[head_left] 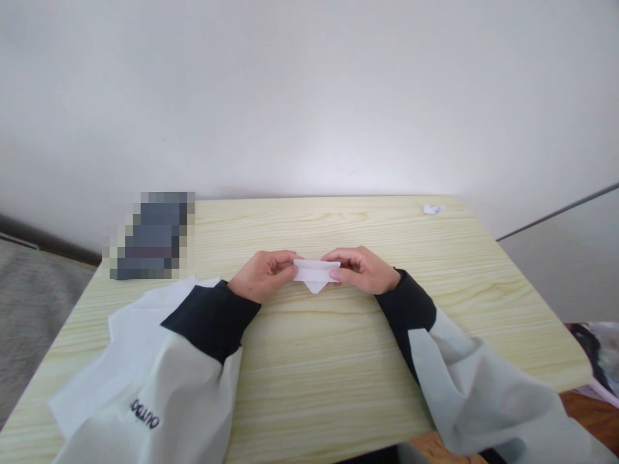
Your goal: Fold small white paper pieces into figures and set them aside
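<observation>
A small folded piece of white paper is held just above the pale wooden table, its point facing down toward me. My left hand pinches its left end with fingers curled. My right hand pinches its right end the same way. Both hands meet at the middle of the table. My sleeves are black at the cuffs and pale grey further up.
A large white paper sheet lies under my left forearm. A blurred dark object sits at the table's back left. A tiny white paper scrap lies at the back right. A white wall stands behind.
</observation>
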Tool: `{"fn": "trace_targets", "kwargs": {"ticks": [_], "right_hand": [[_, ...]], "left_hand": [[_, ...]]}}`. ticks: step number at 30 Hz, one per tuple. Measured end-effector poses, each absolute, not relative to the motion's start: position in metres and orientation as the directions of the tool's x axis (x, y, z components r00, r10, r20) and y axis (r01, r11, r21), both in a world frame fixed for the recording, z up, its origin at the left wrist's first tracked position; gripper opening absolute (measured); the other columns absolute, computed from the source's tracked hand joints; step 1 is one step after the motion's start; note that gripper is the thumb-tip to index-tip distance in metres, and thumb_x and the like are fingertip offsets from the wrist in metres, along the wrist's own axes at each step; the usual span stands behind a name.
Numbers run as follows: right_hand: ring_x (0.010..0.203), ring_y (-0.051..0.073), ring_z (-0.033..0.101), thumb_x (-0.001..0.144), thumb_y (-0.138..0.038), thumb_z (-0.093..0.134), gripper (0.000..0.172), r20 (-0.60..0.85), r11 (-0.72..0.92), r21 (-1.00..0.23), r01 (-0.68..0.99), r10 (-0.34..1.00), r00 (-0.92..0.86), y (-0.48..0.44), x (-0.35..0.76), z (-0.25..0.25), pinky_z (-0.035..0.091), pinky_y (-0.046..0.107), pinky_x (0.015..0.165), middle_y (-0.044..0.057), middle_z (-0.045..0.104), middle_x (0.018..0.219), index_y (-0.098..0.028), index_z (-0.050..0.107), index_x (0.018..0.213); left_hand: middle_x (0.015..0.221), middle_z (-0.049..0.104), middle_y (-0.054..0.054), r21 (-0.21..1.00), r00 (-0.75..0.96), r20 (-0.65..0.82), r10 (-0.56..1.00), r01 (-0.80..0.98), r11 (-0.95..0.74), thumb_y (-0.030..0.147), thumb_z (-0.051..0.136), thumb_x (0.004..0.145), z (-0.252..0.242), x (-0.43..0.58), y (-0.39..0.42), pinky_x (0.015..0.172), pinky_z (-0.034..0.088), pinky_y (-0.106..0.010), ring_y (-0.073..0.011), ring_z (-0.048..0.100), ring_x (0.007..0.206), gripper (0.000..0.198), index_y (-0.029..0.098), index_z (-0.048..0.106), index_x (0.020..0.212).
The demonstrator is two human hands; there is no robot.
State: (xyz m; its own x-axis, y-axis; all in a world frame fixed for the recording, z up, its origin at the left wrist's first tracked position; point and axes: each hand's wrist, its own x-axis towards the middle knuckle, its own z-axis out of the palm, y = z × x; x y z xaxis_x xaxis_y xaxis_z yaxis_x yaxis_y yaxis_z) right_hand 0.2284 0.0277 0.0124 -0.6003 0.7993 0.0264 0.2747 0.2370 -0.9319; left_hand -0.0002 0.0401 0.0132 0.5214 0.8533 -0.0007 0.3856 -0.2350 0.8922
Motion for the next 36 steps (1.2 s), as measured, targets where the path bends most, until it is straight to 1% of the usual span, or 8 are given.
{"fn": "trace_targets", "kwargs": {"ticks": [2, 5, 7, 13, 18, 24, 29, 36], "right_hand": [[0.051, 0.006, 0.046, 0.080, -0.029, 0.055, 0.022, 0.063, 0.319, -0.867, 0.383, 0.832, -0.551, 0.0255, 0.2244, 0.0120, 0.035, 0.017, 0.047, 0.000, 0.060, 0.065, -0.010, 0.063, 0.089], [0.046, 0.005, 0.041, 0.080, -0.027, 0.053, 0.020, 0.087, 0.364, -0.812, 0.456, 0.848, -0.523, 0.0247, 0.2215, 0.0105, 0.031, 0.017, 0.044, -0.001, 0.056, 0.059, -0.010, 0.064, 0.083], [0.046, 0.005, 0.042, 0.080, -0.025, 0.052, 0.020, 0.069, 0.354, -0.819, 0.452, 0.842, -0.535, 0.0256, 0.2221, 0.0103, 0.032, 0.017, 0.045, -0.001, 0.057, 0.059, -0.010, 0.064, 0.086], [0.059, 0.010, 0.057, 0.080, -0.020, 0.048, 0.025, -0.005, 0.269, -0.890, 0.368, 0.801, -0.598, 0.0271, 0.2261, 0.0133, 0.042, 0.019, 0.055, 0.002, 0.065, 0.067, -0.010, 0.064, 0.097], [0.047, 0.006, 0.048, 0.082, -0.026, 0.052, 0.024, 0.056, 0.330, -0.849, 0.412, 0.832, -0.552, 0.0249, 0.2234, 0.0113, 0.033, 0.016, 0.044, 0.000, 0.062, 0.060, -0.010, 0.066, 0.094], [0.052, 0.008, 0.052, 0.083, -0.026, 0.052, 0.023, 0.087, 0.326, -0.848, 0.418, 0.864, -0.497, 0.0231, 0.2212, 0.0096, 0.037, 0.017, 0.047, 0.002, 0.063, 0.064, -0.011, 0.066, 0.093], [0.050, 0.007, 0.049, 0.082, -0.026, 0.052, 0.023, 0.089, 0.323, -0.842, 0.432, 0.873, -0.480, 0.0231, 0.2211, 0.0102, 0.036, 0.017, 0.046, 0.000, 0.061, 0.061, -0.011, 0.066, 0.092], [0.051, 0.009, 0.053, 0.083, -0.028, 0.051, 0.024, 0.104, 0.316, -0.848, 0.425, 0.886, -0.452, 0.0221, 0.2201, 0.0091, 0.039, 0.018, 0.048, 0.002, 0.063, 0.063, -0.011, 0.065, 0.092]], "left_hand": [[0.074, 0.071, -0.003, 0.900, 0.519, -0.019, 0.854, 0.381, -0.212, 0.036, 0.053, 0.073, 0.0134, 0.0046, 0.0394, 0.066, 0.050, -0.026, -0.0206, 0.064, 0.079, 0.028, 0.014, 0.068, 0.081], [0.075, 0.072, -0.005, 0.910, 0.503, -0.023, 0.864, 0.368, -0.189, 0.036, 0.057, 0.070, 0.0138, 0.0100, 0.0383, 0.069, 0.051, -0.027, -0.0212, 0.065, 0.081, 0.027, 0.014, 0.068, 0.079], [0.074, 0.071, -0.005, 0.910, 0.493, -0.022, 0.870, 0.369, -0.187, 0.034, 0.055, 0.070, 0.0140, 0.0103, 0.0382, 0.069, 0.051, -0.028, -0.0213, 0.065, 0.079, 0.027, 0.013, 0.069, 0.079], [0.078, 0.069, -0.005, 0.909, 0.497, -0.005, 0.868, 0.363, -0.203, 0.028, 0.047, 0.073, 0.0136, 0.0040, 0.0388, 0.067, 0.048, -0.027, -0.0182, 0.063, 0.072, 0.028, 0.011, 0.068, 0.082], [0.081, 0.069, -0.006, 0.920, 0.520, 0.000, 0.854, 0.336, -0.204, 0.033, 0.053, 0.074, 0.0166, 0.0077, 0.0368, 0.070, 0.048, -0.027, -0.0184, 0.063, 0.075, 0.027, 0.012, 0.067, 0.082], [0.082, 0.071, -0.006, 0.916, 0.508, -0.004, 0.862, 0.348, -0.201, 0.036, 0.055, 0.075, 0.0168, 0.0098, 0.0366, 0.072, 0.049, -0.027, -0.0197, 0.064, 0.079, 0.029, 0.012, 0.067, 0.085], [0.083, 0.071, -0.005, 0.911, 0.499, -0.001, 0.866, 0.357, -0.204, 0.038, 0.055, 0.075, 0.0148, 0.0089, 0.0374, 0.071, 0.050, -0.027, -0.0195, 0.064, 0.078, 0.030, 0.012, 0.068, 0.085], [0.086, 0.071, -0.006, 0.892, 0.479, 0.032, 0.877, 0.382, -0.241, 0.037, 0.054, 0.077, 0.0128, 0.0093, 0.0376, 0.074, 0.049, -0.028, -0.0202, 0.064, 0.080, 0.031, 0.012, 0.068, 0.087]]}}
